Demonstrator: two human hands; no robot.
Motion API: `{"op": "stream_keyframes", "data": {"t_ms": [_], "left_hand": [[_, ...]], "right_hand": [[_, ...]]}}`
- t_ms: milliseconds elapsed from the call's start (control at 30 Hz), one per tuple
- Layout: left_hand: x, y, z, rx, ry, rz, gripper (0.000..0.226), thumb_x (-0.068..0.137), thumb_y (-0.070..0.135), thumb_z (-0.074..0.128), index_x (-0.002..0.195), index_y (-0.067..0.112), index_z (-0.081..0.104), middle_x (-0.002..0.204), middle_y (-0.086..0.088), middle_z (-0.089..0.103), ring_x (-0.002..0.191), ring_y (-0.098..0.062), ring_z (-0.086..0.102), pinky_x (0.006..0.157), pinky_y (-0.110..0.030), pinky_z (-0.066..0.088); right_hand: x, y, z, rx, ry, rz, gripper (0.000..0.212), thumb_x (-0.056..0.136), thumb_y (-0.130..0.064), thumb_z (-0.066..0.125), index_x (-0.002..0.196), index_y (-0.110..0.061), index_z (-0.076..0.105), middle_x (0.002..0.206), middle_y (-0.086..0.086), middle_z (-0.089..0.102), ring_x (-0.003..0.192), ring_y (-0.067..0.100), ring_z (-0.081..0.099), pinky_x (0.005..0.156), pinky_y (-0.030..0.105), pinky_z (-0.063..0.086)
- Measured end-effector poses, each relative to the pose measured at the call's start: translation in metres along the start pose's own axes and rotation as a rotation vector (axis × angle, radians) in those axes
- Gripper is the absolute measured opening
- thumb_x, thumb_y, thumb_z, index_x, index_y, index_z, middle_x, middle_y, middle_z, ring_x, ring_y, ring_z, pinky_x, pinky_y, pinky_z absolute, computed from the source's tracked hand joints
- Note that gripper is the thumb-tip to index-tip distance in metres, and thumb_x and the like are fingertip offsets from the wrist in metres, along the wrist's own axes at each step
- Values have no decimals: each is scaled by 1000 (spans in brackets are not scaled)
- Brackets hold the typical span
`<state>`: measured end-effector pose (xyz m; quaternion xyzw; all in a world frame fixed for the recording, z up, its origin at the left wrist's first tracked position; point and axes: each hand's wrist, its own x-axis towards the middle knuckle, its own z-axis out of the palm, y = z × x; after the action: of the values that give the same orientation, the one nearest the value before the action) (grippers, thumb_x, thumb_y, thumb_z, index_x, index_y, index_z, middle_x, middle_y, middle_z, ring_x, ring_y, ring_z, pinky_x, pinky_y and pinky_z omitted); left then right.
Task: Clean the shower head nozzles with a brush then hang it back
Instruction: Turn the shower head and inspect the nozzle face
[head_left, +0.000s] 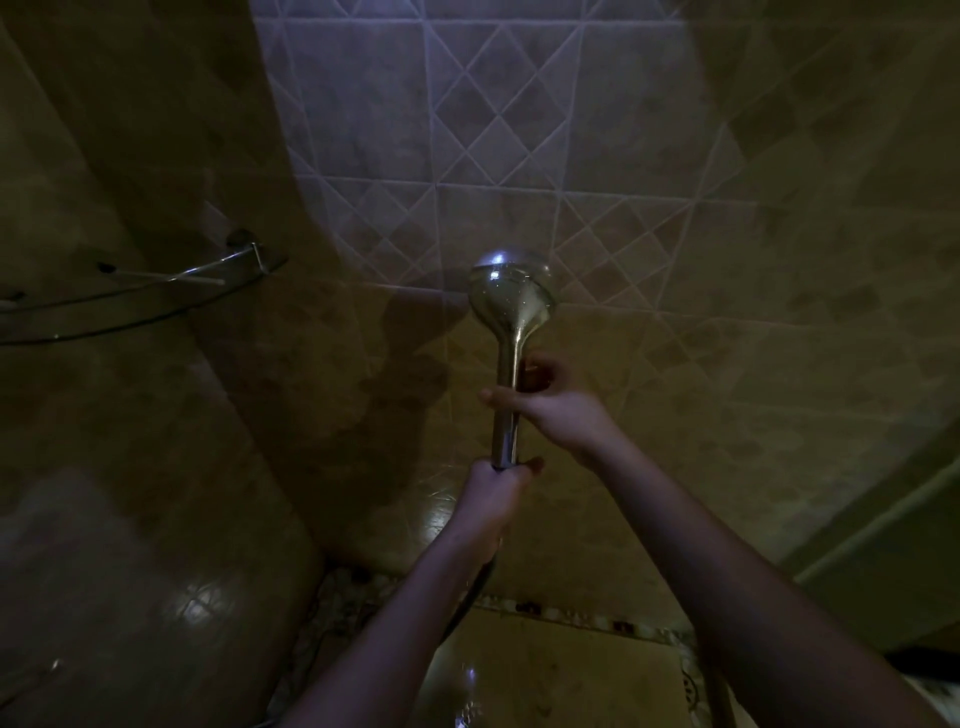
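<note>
The lower end of the chrome shower head (511, 332) handle is gripped by the left hand (493, 499), its fingers closed around it, the hose (470, 592) trailing below. Higher up, the handle is clasped by the right hand (553, 410), fingers wrapped around it. The head is held upright before the tiled wall (519, 156). A glass corner shelf (130, 306) is seen far left.

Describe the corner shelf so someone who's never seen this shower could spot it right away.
Start at the tiled wall with the diamond pattern, then look left of the chrome shower head to the corner. The corner shelf sits there, curved and clear like glass, with a thin metal rail along its front, the only thing fixed to the walls.
</note>
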<state>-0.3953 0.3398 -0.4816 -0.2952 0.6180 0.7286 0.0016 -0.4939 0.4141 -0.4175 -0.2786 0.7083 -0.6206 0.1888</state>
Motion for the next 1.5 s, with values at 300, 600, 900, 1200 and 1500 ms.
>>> {"op": "stream_keyframes", "data": {"t_ms": [300,600,900,1200,1500], "left_hand": [[-3,0,-3,-3,-46,29,10,95,25,63,91,16,60,62,6,48,49,-6,41,48,-23,33],[-7,-2,-1,16,-16,42,10,94,27,64,90,20,59,67,5,48,53,-7,43,51,-24,36],[-6,-5,0,3,-36,56,14,94,24,64,81,22,59,62,8,50,53,-7,45,52,-25,36],[-10,-1,3,-11,-18,-4,18,95,26,63,107,13,64,65,6,50,55,-8,44,53,-25,35],[-8,-2,0,-15,-48,24,13,95,28,64,89,17,60,59,9,51,48,-5,45,49,-22,37]], "right_hand": [[-6,-5,0,-14,-48,30,29,65,-59,83,86,-63,64,90,-27,72,84,-7,69,63,10,53],[-1,5,-4,187,-89,48,29,82,-28,73,108,-16,71,108,10,74,107,29,70,97,51,53],[-7,-3,-7,-7,-19,174,44,74,-47,82,109,-25,67,106,-2,74,101,15,69,86,34,55],[-10,-3,-4,-63,-13,159,75,59,-61,86,120,-37,49,107,-14,65,97,2,64,73,21,50],[-7,-5,-13,14,-146,53,32,82,-34,79,110,-23,69,110,4,73,105,17,70,98,45,54]]}}
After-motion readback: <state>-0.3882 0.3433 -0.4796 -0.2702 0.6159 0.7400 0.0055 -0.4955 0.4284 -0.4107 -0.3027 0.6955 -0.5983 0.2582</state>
